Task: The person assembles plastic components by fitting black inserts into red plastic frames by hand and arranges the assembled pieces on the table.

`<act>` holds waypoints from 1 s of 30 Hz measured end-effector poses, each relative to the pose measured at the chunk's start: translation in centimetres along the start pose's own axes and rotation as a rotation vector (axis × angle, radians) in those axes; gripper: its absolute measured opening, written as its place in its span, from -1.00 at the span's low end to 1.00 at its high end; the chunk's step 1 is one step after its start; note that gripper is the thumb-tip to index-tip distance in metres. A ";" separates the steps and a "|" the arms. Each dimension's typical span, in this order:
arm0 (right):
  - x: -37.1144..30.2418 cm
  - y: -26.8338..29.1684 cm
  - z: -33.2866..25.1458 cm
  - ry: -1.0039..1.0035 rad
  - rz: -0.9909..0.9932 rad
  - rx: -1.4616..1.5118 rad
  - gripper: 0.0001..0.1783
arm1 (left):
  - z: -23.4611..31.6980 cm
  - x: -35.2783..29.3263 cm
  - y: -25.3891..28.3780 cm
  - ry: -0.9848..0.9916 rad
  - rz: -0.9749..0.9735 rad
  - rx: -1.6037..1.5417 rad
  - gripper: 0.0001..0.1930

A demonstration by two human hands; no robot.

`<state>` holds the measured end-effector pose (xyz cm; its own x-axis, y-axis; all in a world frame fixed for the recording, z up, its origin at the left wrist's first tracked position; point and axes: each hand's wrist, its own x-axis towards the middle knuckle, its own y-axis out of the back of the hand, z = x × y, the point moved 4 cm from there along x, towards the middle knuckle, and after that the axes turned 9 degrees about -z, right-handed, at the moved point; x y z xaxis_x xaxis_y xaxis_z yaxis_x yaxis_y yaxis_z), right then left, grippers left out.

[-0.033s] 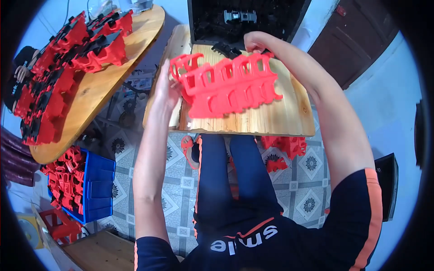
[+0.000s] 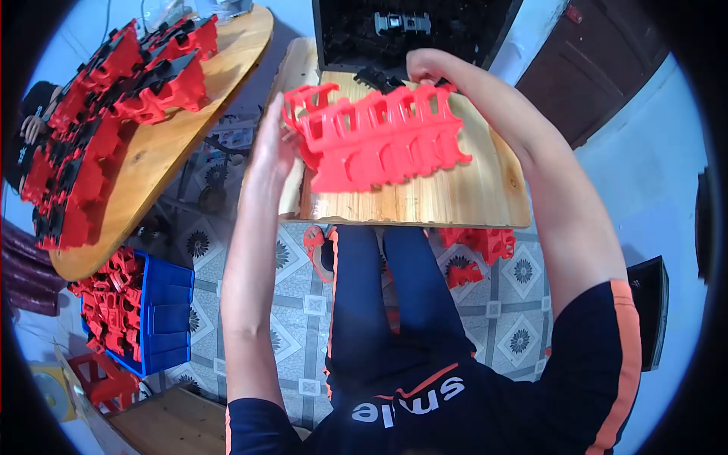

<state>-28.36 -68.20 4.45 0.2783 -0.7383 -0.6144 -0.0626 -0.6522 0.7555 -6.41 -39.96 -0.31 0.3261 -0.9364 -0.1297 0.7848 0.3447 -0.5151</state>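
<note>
A long red plastic part (image 2: 387, 140) with two rows of arched openings is held tilted over a wooden board (image 2: 485, 193). My left hand (image 2: 278, 144) is closed round its left end, the fingers partly behind it. At the part's far right edge, my right hand (image 2: 425, 65) is curled with its fingers pointing down. Its fingertips are partly hidden, and what they pinch cannot be made out. Just left of that hand, black plastic pieces (image 2: 377, 80) lie at the board's far side.
A dark open box (image 2: 341, 38) stands beyond the board, with a grey piece (image 2: 402, 23) inside. On the left, a curved table (image 2: 227, 91) carries several red-and-black assemblies (image 2: 163, 80). Below it is a blue crate (image 2: 168, 318) of red parts. More red parts (image 2: 481, 243) lie beneath the board.
The red part has shifted slightly up and left, together with both hands. The holds look the same.
</note>
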 end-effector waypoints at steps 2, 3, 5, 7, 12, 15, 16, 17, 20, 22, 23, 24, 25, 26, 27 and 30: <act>-1.5 0.0 -2.5 0.207 0.105 0.130 -0.97 | 0.6 1.5 1.1 -0.016 -0.024 0.115 -0.42; -1.9 1.0 -1.8 0.264 0.199 0.222 -0.96 | 1.4 1.7 0.0 -0.017 -0.029 0.181 -0.44; -5.4 1.2 -0.6 0.496 0.474 0.174 -0.70 | 1.7 3.5 1.0 0.100 0.079 0.525 -0.42; -8.9 1.5 4.9 0.564 1.072 -0.161 -0.60 | 1.7 2.5 -2.9 0.117 0.070 0.646 -0.29; -13.7 -10.6 11.8 0.512 0.775 0.503 -0.43 | 2.1 7.0 -0.3 0.007 0.139 0.858 -0.30; -15.8 -15.6 11.1 0.587 0.576 0.838 -0.32 | 3.9 6.7 -0.6 -0.087 0.282 1.311 -0.36; -15.4 -15.8 11.4 0.587 0.565 0.847 -0.32 | 4.7 5.6 -1.9 -0.024 0.313 1.462 -0.35; -14.7 -15.9 11.9 0.624 0.560 0.971 -0.29 | 5.0 4.9 -2.7 0.041 0.343 1.611 -0.34; -13.4 -15.5 11.5 0.698 0.574 1.106 -0.26 | 2.7 7.7 1.5 0.050 0.277 1.506 -0.40; -12.6 -15.2 12.7 0.693 0.642 1.111 -0.26 | 0.0 8.1 0.4 0.137 0.030 1.008 -0.39; -12.0 -15.4 12.9 0.702 0.635 1.125 -0.29 | -1.0 7.1 -1.1 0.131 0.022 1.017 -0.39; -11.9 -15.4 13.2 0.701 0.636 1.137 -0.32 | -0.3 5.5 -3.2 -0.300 0.363 1.428 -0.33; -12.0 -15.3 13.4 0.685 0.652 1.142 -0.32 | -0.7 2.9 -6.1 -0.771 0.723 1.774 -0.26; -12.2 -15.1 13.5 0.695 0.611 1.161 -0.34 | -2.0 1.6 -9.6 -0.826 0.431 1.689 -0.27; -12.4 -15.0 13.1 0.715 0.557 1.182 -0.36 | -3.1 -0.3 -13.1 -0.860 0.160 1.594 -0.27; -11.6 -15.1 13.7 0.746 0.505 1.208 -0.41 | -10.1 -3.7 -20.6 -0.924 -0.317 1.832 -0.34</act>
<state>-43.81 -52.15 -2.99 0.3736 -0.9100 0.1799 -0.9236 -0.3829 -0.0191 -29.06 -44.28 2.21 -0.2438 -0.8629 0.4426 0.1644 0.4130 0.8958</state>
